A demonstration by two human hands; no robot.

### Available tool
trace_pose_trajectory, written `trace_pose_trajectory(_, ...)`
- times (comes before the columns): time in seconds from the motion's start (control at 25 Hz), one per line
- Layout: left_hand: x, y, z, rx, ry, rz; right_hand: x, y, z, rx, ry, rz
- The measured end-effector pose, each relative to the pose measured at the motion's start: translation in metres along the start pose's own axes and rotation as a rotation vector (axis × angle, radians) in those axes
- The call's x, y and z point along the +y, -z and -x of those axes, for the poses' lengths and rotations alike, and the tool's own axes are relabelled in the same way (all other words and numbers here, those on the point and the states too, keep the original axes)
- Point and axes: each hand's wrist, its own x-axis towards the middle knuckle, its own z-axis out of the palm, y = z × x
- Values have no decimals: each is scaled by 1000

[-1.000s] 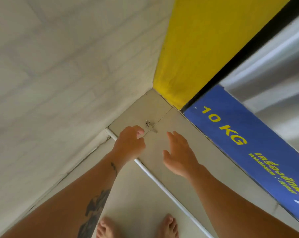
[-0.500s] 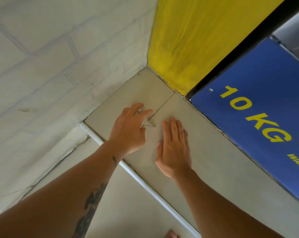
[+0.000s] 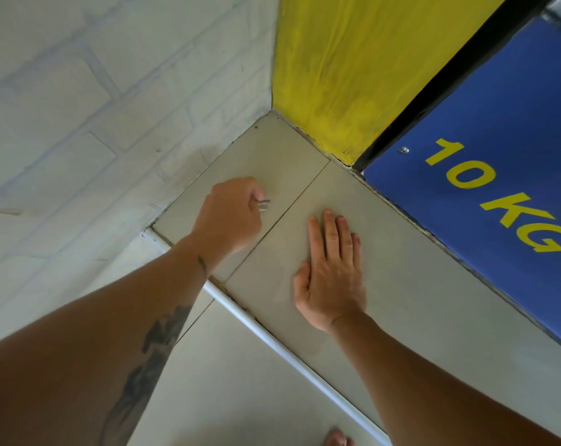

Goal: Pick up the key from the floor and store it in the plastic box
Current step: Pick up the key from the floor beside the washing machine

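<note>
Key pinched in the left hand, in the far corner of the tiled floor.

The left hand (image 3: pixel 227 220) is curled closed around the small silver metal key (image 3: pixel 263 205); only its tip shows past the fingers. The right hand (image 3: pixel 332 268) lies flat and open on the pale floor tile (image 3: pixel 417 284), holding nothing. The key looks light, stiff and smooth, so a firm pinch on its flat head seems safest. The plastic box is not in view.

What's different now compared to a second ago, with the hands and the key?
The left hand reached the key and closed on it; it was lying on the tile, and now only a bit of metal sticks out of the fist. The right hand came down and lies flat on the floor. The blue sign and yellow wall are unchanged.
</note>
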Motion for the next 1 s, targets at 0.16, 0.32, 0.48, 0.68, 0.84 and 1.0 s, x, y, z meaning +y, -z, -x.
trace_pose_trajectory(0.16,13,26,22,-35,460,341,5,32,-4,-285,36,59)
trace_pose_trajectory(0.32,37,81,65,-164,615,577,-9,95,-6,-500,-9,-17)
trace_pose_trajectory(0.48,71,150,110,-191,627,639,-49,169,33,-453,16,-137)
trace_pose_trajectory(0.68,130,245,174,-133,632,752,-93,289,93,-377,86,-146)
trace_pose_trajectory(0.84,193,329,240,-83,618,917,-122,395,148,-330,136,-138)
trace_pose_trajectory(1.0,246,398,316,61,612,983,-148,480,206,-266,237,-122)
